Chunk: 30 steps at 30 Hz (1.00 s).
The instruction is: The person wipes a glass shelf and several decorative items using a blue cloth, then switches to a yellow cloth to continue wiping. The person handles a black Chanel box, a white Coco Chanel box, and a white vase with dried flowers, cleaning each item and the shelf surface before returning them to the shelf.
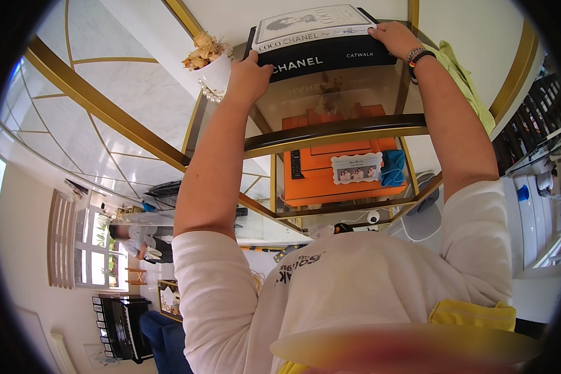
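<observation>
On the upper glass shelf, a white book (321,28) lies flat on top of a thick black book (333,57). My left hand (249,80) grips the left end of the black book, fingers bent over its edge. My right hand (395,41) holds the stack at its right end, with the thumb against the white book's corner. The undersides of both books are hidden, so I cannot tell whether they rest on the glass. Beside my left hand stands a white pot (217,70) of dried flowers with a pearl string (210,92).
Orange boxes (305,187) on the lower shelf bear a black remote (295,164), a photo card (356,168) and a blue pouch (393,167). A yellow-green cloth (464,81) hangs at the right. The gold-edged shelf bar (336,129) crosses below my hands. Another person (140,242) stands far left.
</observation>
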Each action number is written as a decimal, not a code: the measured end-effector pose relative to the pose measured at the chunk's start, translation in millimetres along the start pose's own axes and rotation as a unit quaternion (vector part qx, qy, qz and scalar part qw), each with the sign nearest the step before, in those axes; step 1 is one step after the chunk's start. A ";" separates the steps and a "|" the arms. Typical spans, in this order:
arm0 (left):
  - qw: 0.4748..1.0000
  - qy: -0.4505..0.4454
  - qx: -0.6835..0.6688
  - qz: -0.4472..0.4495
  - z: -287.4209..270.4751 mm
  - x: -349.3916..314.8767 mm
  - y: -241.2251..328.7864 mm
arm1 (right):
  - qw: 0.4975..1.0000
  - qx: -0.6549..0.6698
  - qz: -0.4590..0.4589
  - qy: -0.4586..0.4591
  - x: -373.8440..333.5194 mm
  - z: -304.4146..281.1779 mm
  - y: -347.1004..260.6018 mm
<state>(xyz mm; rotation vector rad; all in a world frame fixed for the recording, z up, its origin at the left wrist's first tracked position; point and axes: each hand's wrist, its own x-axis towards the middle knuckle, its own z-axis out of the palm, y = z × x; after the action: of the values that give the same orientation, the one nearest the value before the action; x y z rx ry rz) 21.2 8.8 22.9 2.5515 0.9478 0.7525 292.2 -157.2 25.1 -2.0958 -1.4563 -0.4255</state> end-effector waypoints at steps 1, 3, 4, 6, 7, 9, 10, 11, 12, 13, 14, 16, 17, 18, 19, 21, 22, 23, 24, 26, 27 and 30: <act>1.000 0.004 -0.002 -0.006 0.3 0.4 -0.6 | 1.000 0.018 0.009 -0.013 0.7 -0.2 0.7; 1.000 0.012 -0.007 -0.002 1.7 1.2 -2.2 | 0.999 0.037 0.018 -0.025 2.3 -1.0 1.5; 1.000 0.018 -0.011 0.007 2.3 1.0 -3.4 | 0.997 0.056 0.034 -0.039 3.2 -1.5 1.6; 0.999 0.033 -0.012 0.013 3.7 1.0 -4.2 | 0.992 0.081 0.063 -0.068 4.7 -2.5 1.5; 0.999 0.043 -0.009 0.011 4.3 0.7 -4.3 | 0.993 0.074 0.061 -0.066 5.2 -2.7 1.3; 0.999 0.054 -0.004 0.005 5.2 0.7 -3.1 | 0.995 0.058 0.057 -0.063 5.6 -2.3 1.0; 0.998 0.055 -0.002 0.001 5.3 0.7 -2.1 | 0.994 0.061 0.060 -0.062 5.3 -1.8 1.0; 0.998 0.058 0.008 -0.003 5.3 0.6 -1.1 | 0.994 0.065 0.063 -0.062 4.9 -1.1 0.7; 0.999 0.050 0.013 -0.003 5.1 0.7 0.3 | 0.994 0.074 0.064 -0.055 4.2 -0.6 0.6; 0.999 0.043 0.028 -0.004 5.0 0.5 1.4 | 0.996 0.049 0.047 -0.053 3.3 0.0 0.4; 0.998 0.045 0.045 -0.003 4.8 0.1 2.4 | 0.998 0.029 0.027 -0.045 2.6 0.0 0.1; 0.999 0.045 0.031 0.002 5.5 -2.7 3.4 | 0.999 0.004 0.003 -0.037 0.7 -0.4 -1.1; 0.999 0.046 0.026 -0.001 6.1 -4.6 3.5 | 0.999 -0.001 -0.001 -0.038 -0.2 -1.0 -1.8; 0.999 0.045 0.021 0.003 5.8 -5.5 3.8 | 0.999 -0.007 -0.006 -0.038 -1.1 -1.6 -2.7; 0.999 0.041 0.017 0.000 5.5 -6.6 3.9 | 0.999 -0.022 -0.013 -0.040 -1.6 -2.3 -3.6; 0.999 0.043 0.014 0.002 4.9 -9.7 4.0 | 0.997 -0.059 -0.029 -0.030 -2.6 -3.0 -5.0; 0.999 0.049 0.016 0.007 4.8 -11.5 4.3 | 0.998 -0.050 -0.029 -0.034 -3.3 -3.4 -5.0; 0.998 0.055 0.018 0.011 4.5 -13.4 4.8 | 0.998 -0.031 -0.003 -0.048 -2.9 -2.8 -5.6; 0.998 0.056 0.023 0.011 3.9 -15.6 5.2 | 0.999 -0.014 0.009 -0.047 -2.6 -3.3 -5.4; 0.998 0.067 0.011 0.014 4.3 -23.0 6.5 | 0.997 0.010 0.047 -0.063 -0.6 -4.4 -6.3; 0.997 0.071 0.005 0.012 4.1 -28.3 6.8 | 0.995 0.047 0.056 -0.067 -0.1 -5.9 -7.4; 0.998 0.055 0.017 0.021 -1.7 -50.0 4.1 | 0.993 0.116 -0.014 0.031 -5.6 -19.8 -13.1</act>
<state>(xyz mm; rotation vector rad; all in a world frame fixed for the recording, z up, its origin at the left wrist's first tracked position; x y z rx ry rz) -9.8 -27.8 8.0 2.5908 0.9503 0.9033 278.9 -169.8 41.3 -1.8661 -1.4273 -0.3131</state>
